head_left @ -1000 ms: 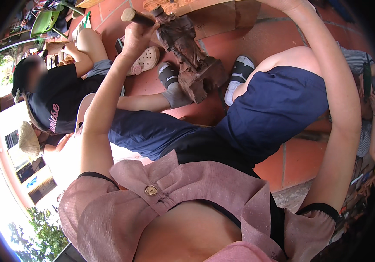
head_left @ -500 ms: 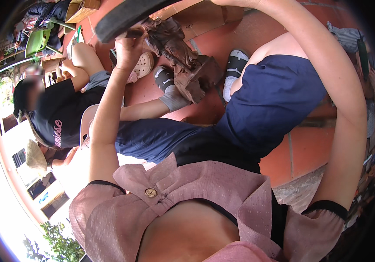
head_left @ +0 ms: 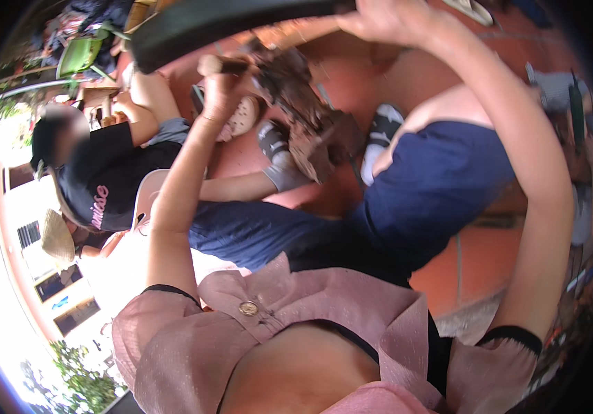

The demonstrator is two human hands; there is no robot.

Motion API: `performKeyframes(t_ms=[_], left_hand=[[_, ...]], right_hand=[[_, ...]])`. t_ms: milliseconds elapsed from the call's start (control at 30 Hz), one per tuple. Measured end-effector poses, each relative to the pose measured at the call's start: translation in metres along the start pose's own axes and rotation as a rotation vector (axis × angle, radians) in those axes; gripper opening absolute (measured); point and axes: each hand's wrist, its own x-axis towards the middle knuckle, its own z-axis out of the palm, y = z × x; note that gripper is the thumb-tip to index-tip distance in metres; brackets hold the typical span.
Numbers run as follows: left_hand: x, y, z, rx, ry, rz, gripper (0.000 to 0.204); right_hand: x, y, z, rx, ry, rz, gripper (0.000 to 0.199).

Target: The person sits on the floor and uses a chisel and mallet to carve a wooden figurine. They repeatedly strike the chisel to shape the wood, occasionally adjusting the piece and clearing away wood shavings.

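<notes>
Open-air workshop, carved figure (head_left: 302, 114), terracotta floor tiles (head_left: 484, 262), leafy plant (head_left: 79, 378)

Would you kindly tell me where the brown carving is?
In the head view, the brown carving is above centre, its base between two socked feet, its upper end just right of the left hand.

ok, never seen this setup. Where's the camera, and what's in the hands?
There's no machine here: these are a person's own bare hands. A fisheye camera worn on the head looks down past the chest, so edges bend and the rim goes dark.

The left hand holds a short rod with a pale rounded end. The right hand seems to grip one end of a long dark bar, though motion blurs it.

Below is a brown carved figure, between two socked feet, with red floor tiles around. To the left sits another person in a black shirt.
</notes>
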Motion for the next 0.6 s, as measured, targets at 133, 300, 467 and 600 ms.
performKeyframes(t_ms=[133, 300, 467, 600], left_hand=[[0.005, -0.006, -0.003, 0.371, -0.014, 0.2, 0.029], [-0.004, -0.007, 0.008, 0.671, 0.079, 0.473, 0.028], [-0.003, -0.005, 0.003, 0.498, 0.024, 0.38, 0.029], [0.001, 0.005, 0.005, 0.477, 0.076, 0.377, 0.027]], right_hand=[[-0.022, 0.015, 0.015, 0.0, 0.034, -0.065, 0.052], [-0.022, 0.01, 0.011, -0.074, -0.126, -0.059, 0.041], [-0.026, 0.007, 0.013, -0.179, -0.143, 0.034, 0.041], [-0.024, 0.004, 0.015, -0.129, -0.122, 0.023, 0.042]])
